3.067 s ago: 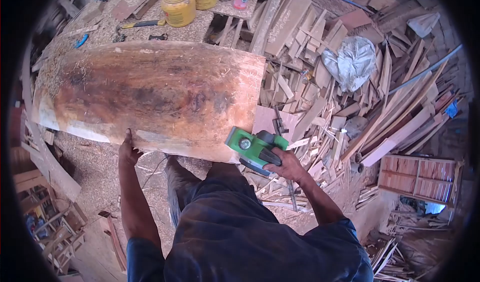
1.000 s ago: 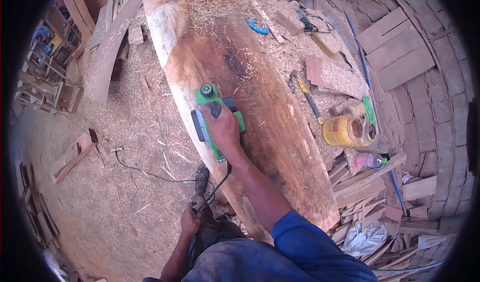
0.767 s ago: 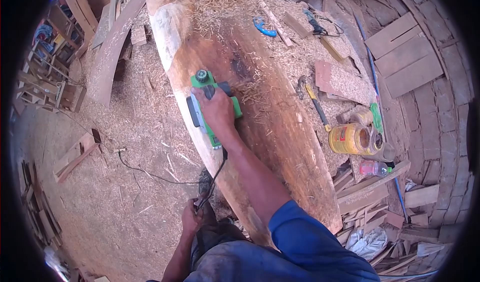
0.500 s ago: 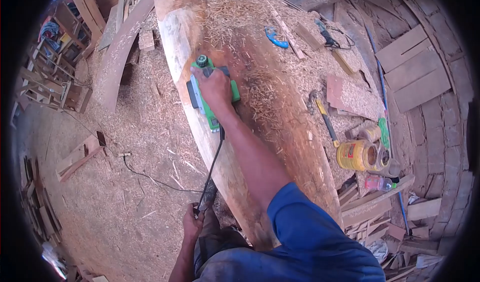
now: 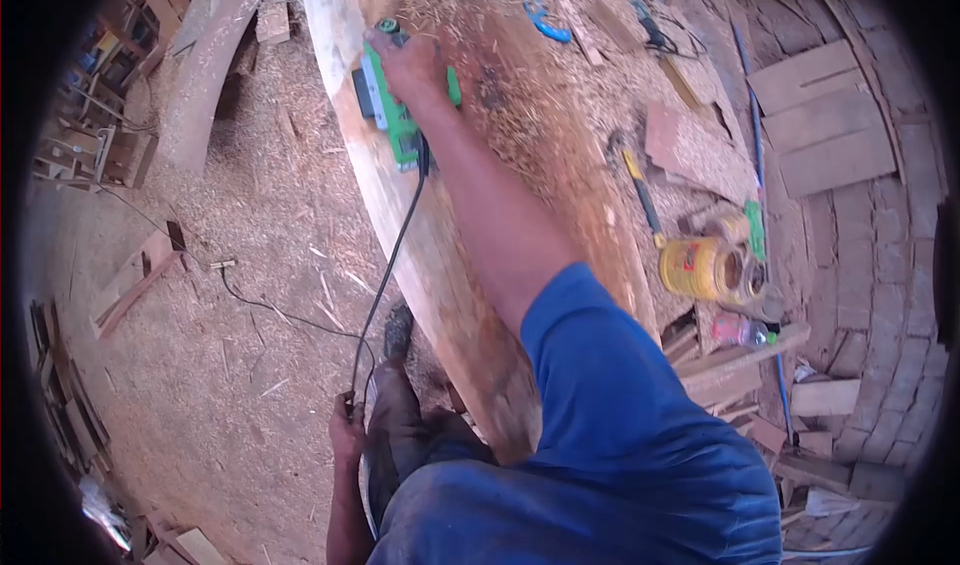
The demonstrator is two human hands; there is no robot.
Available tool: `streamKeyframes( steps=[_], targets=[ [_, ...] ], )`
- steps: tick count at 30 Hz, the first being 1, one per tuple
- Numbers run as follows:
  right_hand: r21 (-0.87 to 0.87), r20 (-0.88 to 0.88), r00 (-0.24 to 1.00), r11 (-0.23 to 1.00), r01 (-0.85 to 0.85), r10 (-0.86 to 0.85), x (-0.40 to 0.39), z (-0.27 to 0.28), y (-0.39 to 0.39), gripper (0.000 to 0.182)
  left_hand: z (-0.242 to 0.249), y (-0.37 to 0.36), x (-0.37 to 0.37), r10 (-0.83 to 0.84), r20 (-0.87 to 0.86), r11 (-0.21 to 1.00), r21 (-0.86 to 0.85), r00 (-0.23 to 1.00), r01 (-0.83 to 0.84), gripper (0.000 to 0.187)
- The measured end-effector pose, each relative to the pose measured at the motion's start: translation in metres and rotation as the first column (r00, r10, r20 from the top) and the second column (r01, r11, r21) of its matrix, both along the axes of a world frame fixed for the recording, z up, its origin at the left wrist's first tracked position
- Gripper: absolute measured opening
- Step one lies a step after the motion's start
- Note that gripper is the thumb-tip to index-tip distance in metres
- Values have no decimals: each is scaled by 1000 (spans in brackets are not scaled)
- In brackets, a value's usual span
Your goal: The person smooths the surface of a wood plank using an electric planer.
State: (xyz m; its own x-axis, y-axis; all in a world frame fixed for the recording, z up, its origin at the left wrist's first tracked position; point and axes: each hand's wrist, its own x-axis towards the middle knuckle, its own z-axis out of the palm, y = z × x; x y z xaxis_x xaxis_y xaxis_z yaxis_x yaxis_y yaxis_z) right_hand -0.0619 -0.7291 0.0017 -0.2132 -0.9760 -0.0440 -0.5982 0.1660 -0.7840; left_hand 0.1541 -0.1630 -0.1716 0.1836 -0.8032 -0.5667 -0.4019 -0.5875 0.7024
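My right hand (image 5: 412, 69) is wrapped round the handle of a green electric planer (image 5: 404, 137). The planer rests on a long, wide wooden plank (image 5: 425, 255), close to its left edge. A black power cord (image 5: 395, 255) runs back from the planer's rear. Low in the view, my left hand (image 5: 346, 425) is closed round this cord, beside my leg. Wood shavings (image 5: 540, 130) lie over the plank's right side, where the surface is darker and reddish. The planer's sole is hidden against the wood.
Right of the plank lie a yellow-handled hammer (image 5: 642, 193), a yellow jar (image 5: 695, 268), a bottle (image 5: 740, 331) and a blue tool (image 5: 546, 21). A cord connection (image 5: 223, 265) lies on the shaving-covered floor at left. Curved boards (image 5: 210, 75) stand at upper left.
My right hand has pushed the planer farther forward along the plank, with the cord stretched longer behind it. My left hand still grips the cord. The head view has shifted slightly.
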Motion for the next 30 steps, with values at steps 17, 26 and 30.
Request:
streamKeyframes(
  steps=[17,26,30],
  targets=[
    [279,-127,986,950,143,-111,-160,48,768,70,-40,196,42,-651,181,759,162,737,630,27],
    [346,-39,972,909,232,-233,-186,45,1035,69,26,211,1,-890,342,332,33,302,943,30],
    [343,-62,971,909,236,-229,-191,40,1065,66,37,220,-23,-922,309,232,-46,234,972,40]
  ],
)
